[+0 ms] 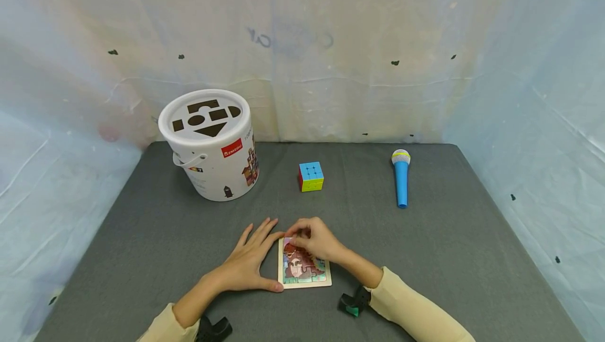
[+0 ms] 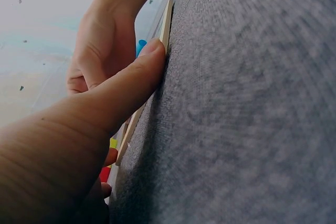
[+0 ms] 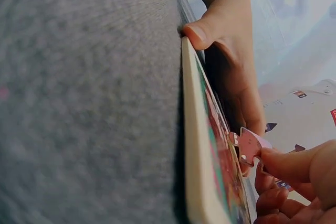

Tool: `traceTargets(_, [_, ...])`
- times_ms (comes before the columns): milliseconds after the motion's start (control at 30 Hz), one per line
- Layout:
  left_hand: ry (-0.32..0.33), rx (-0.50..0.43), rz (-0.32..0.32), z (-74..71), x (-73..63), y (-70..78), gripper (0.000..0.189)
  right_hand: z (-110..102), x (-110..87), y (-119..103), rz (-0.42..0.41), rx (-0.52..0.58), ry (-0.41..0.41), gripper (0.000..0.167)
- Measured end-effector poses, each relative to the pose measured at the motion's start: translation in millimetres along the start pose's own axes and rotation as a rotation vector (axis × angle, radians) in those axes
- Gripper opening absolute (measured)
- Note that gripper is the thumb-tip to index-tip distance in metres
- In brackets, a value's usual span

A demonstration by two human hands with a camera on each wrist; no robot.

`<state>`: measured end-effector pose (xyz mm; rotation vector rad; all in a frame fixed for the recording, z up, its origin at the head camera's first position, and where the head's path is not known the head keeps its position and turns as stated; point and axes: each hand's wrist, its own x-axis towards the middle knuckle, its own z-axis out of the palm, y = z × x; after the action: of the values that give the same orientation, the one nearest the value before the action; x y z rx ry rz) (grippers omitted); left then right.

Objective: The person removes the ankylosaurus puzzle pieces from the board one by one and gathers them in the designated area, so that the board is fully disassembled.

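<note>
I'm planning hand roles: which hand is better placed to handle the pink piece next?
Probably the right hand: it pinches the pink piece at the puzzle board, while the left hand touches the board's edge.

Two hands (image 1: 248, 263) (image 1: 317, 239), one puzzle (image 1: 302, 268), one bucket (image 1: 212, 161), one cube (image 1: 311, 176), one microphone (image 1: 402, 182)

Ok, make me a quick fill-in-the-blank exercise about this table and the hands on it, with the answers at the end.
1. The right hand pinches a ____ puzzle piece.
2. On the left hand, the ____ touches the near left corner of the wooden frame.
3. The top face of the cube is ____.
4. In the head view, the white bucket stands to the ____ of the cube.

Missing words: pink; thumb; blue; left.
</note>
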<state>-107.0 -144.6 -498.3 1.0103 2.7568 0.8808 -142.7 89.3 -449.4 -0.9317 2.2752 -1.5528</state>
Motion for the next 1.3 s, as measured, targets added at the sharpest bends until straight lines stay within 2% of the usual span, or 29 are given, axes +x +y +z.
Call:
traceTargets(167, [-0.003, -0.003, -0.014, 1.9, -0.1, -1.7, 0.110, -2.6, 2.9, 18.1, 0.034, 0.041, 0.019, 0.013])
traceTargets(367, [-0.024, 0.004, -0.035, 2.8, 0.4, -2.9, 0.111, -18.3, -2.7, 33.5, 0.066, 0.003, 0.043, 0.012])
traceTargets(633, [-0.059, 0.012, -0.068, -0.9, 1.3, 0.0, 0.112, -49.2, -21.5, 40.5, 0.139, -0.064, 0.079, 0.010])
traceTargets(867, [-0.059, 0.005, -0.063, -1.2, 1.6, 1.1, 0.113, -67.3, -34.1, 43.6, 0.179, -0.105, 0.102, 0.007])
traceTargets(1100, [-0.054, 0.001, -0.058, -1.3, 2.4, 0.9, 0.113, -77.8, -43.9, 49.5, 0.178, -0.137, 0.110, 0.008])
traceTargets(1300, [-0.049, 0.005, -0.057, 0.2, 2.0, -1.0, 0.112, -77.6, -48.6, 53.5, 0.186, -0.202, 0.103, 0.005])
